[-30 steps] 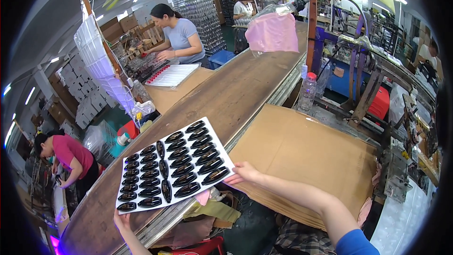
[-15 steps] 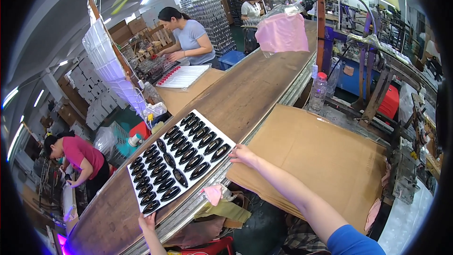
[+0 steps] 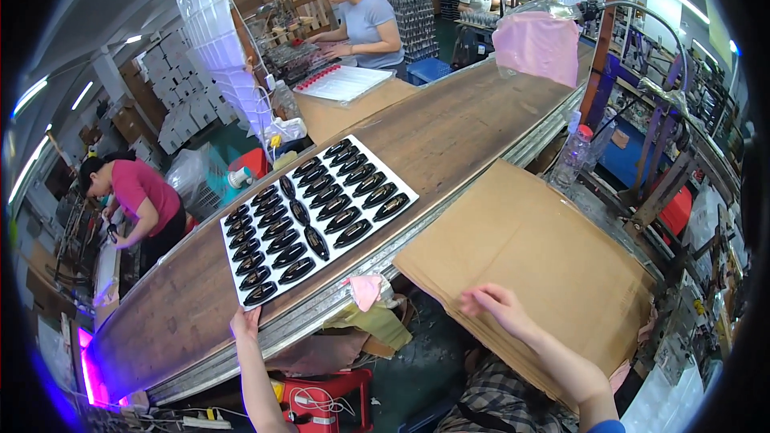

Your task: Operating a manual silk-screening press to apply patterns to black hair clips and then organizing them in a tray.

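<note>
A white tray [image 3: 327, 163] lies tilted across the brown conveyor belt. Rows of glossy black, elongated oval pieces [image 3: 352, 233] cover it, with one column turned the other way near the middle. My left hand [image 3: 245, 323] grips the tray's near left corner, its fingers partly hidden at the edge. Over the brown cardboard [image 3: 457, 232] on the right hovers my right hand [image 3: 499, 308], empty, with fingers loosely bent and apart. It is clear of the tray.
The belt [image 3: 473, 112] runs from near left to far right, edged by a metal rail [image 3: 301, 309]. A pink cloth [image 3: 366, 292] hangs on the rail. A clear bottle [image 3: 571, 162] with a red cap stands beyond the cardboard. Two co-workers [image 3: 148, 204] [image 3: 365, 24] work across the belt.
My right hand has let go of the tray's right corner and drawn back over the cardboard. My left hand stays at the near corner. The whole view has shifted.
</note>
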Available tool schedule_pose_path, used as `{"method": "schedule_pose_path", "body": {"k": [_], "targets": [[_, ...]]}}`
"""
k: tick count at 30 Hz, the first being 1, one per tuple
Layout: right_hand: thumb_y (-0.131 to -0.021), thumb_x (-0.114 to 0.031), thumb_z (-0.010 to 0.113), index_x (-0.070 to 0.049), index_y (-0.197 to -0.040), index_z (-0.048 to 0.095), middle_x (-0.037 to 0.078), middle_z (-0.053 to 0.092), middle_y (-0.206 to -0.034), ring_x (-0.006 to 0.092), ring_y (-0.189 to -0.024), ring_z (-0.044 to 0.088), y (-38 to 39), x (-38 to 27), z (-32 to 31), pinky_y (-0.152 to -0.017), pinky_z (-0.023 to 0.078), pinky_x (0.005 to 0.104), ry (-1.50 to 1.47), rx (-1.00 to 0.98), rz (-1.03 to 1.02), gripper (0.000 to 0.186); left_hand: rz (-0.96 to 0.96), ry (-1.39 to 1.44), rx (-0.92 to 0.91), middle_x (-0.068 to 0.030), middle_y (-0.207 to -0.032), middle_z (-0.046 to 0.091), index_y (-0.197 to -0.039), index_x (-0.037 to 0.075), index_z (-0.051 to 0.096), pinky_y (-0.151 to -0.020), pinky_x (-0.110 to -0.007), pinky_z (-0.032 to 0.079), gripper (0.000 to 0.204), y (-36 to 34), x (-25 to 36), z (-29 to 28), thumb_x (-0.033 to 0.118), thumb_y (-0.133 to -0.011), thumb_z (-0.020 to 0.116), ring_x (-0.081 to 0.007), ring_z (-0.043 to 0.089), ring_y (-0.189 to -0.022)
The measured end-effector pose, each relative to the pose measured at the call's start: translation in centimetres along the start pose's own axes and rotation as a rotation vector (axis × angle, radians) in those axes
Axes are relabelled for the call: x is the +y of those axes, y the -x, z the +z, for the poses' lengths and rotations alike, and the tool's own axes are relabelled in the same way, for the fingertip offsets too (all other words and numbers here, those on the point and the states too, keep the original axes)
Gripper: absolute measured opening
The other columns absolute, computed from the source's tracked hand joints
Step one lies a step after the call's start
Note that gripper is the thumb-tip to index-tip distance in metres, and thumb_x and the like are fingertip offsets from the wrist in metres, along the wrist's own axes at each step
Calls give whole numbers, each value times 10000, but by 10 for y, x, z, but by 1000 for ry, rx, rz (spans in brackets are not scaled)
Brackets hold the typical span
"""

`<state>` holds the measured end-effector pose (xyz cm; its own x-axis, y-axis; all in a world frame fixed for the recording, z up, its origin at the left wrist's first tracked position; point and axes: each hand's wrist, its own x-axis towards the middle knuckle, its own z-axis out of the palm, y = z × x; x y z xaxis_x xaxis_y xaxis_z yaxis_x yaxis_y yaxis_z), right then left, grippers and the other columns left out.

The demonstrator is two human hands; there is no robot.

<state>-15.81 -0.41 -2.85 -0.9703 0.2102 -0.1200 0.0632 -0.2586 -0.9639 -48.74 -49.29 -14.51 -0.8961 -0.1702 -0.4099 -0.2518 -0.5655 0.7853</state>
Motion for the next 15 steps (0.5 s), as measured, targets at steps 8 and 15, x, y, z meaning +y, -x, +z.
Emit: {"method": "schedule_pose_path", "body": {"k": [8,15], "targets": [[-903,-129,414,54,-1039,509,123,588,-937,158,-829,576,128,-16,-20,-763,467,269,29,196,40,247,153,-205,214,-256,-916,519,-954,-169,410,-664,-427,555,222,9,2,3,-99,-753,347,-371,597,-752],[-898,-118,425,51,-1050,499,125,584,-946,155,-850,571,221,-13,-27,-774,466,266,7,480,56,239,79,-147,69,-208,-998,537,-1026,-94,453,-770,-481,499,278,-60,-15,-45,5,-776,381,-344,543,-935]]}}
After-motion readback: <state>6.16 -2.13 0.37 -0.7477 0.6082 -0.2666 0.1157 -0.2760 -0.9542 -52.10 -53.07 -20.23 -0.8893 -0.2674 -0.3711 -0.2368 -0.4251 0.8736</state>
